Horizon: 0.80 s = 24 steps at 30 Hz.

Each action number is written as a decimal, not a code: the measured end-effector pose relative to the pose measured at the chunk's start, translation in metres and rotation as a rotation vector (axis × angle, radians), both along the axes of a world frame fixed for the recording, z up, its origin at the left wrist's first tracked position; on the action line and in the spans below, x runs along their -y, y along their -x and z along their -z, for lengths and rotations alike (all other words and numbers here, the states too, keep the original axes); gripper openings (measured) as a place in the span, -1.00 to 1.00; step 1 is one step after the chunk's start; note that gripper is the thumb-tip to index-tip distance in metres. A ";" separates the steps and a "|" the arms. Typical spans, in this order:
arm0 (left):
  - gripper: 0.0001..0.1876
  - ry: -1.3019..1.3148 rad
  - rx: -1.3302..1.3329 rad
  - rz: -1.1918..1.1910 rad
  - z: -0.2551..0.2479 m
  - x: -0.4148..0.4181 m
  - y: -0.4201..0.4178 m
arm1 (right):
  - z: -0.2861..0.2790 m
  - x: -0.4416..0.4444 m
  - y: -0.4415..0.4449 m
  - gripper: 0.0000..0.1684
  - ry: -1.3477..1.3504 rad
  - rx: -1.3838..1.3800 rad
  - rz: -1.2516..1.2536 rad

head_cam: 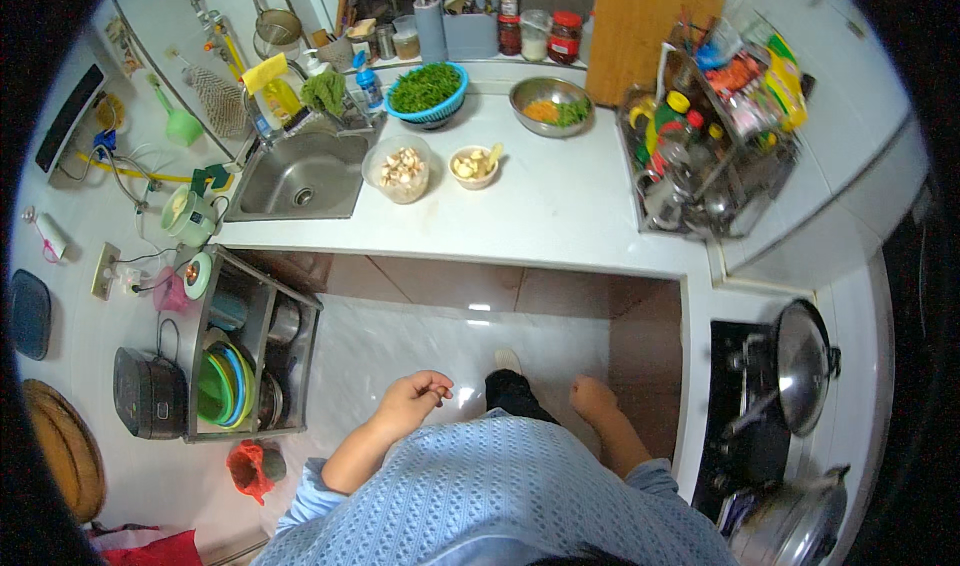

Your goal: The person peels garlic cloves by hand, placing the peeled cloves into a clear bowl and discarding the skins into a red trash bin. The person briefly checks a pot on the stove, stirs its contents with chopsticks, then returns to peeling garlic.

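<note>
My left hand [416, 401] hangs over the floor before my body, fingers loosely curled and holding nothing. On the other side, my right hand [592, 396] hangs low beside my leg; its fingers look curled, and their inner side is hidden. Neither hand touches the white counter [570, 221]. On it stand a clear tub of chopped pale pieces [401, 172], a small bowl with peeled pieces [472, 168], a blue basket of green leaves [426, 93], and a steel bowl [550, 108] holding orange and green shreds.
A steel sink [300, 179] is set in the counter's left part. A rack of bottles [690, 168] and a wooden cutting board [649, 33] stand at the right. A metal shelf [259, 341] with basins is at my left, a stove with a lidded wok [802, 367] at my right.
</note>
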<state>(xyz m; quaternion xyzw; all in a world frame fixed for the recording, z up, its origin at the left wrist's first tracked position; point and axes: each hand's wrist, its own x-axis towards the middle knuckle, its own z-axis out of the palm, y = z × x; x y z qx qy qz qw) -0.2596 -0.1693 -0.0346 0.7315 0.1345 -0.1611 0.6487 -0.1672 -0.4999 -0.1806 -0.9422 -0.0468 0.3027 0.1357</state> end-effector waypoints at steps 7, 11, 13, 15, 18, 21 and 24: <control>-0.87 0.175 -0.142 -0.394 -0.010 -0.039 -0.097 | -0.050 -0.097 -0.160 -0.62 -0.195 0.197 -0.339; -0.85 0.298 -0.116 -0.483 -0.002 -0.050 -0.130 | -0.062 -0.158 -0.241 -0.61 -0.208 0.293 -0.465; -0.82 0.346 -0.140 -0.514 0.000 -0.061 -0.139 | -0.084 -0.198 -0.276 -0.64 -0.209 0.302 -0.547; -0.81 0.362 -0.172 -0.572 0.002 -0.080 -0.145 | -0.088 -0.235 -0.308 -0.66 -0.272 0.415 -0.588; -0.82 0.374 -0.148 -0.687 0.005 -0.112 -0.152 | -0.120 -0.295 -0.340 -0.72 -0.300 0.414 -0.605; -0.85 0.367 -0.162 -0.711 0.007 -0.149 -0.162 | -0.128 -0.344 -0.359 -0.77 -0.419 0.473 -0.574; -0.84 0.358 -0.139 -0.705 0.007 -0.187 -0.167 | -0.134 -0.385 -0.361 -0.81 -0.501 0.415 -0.526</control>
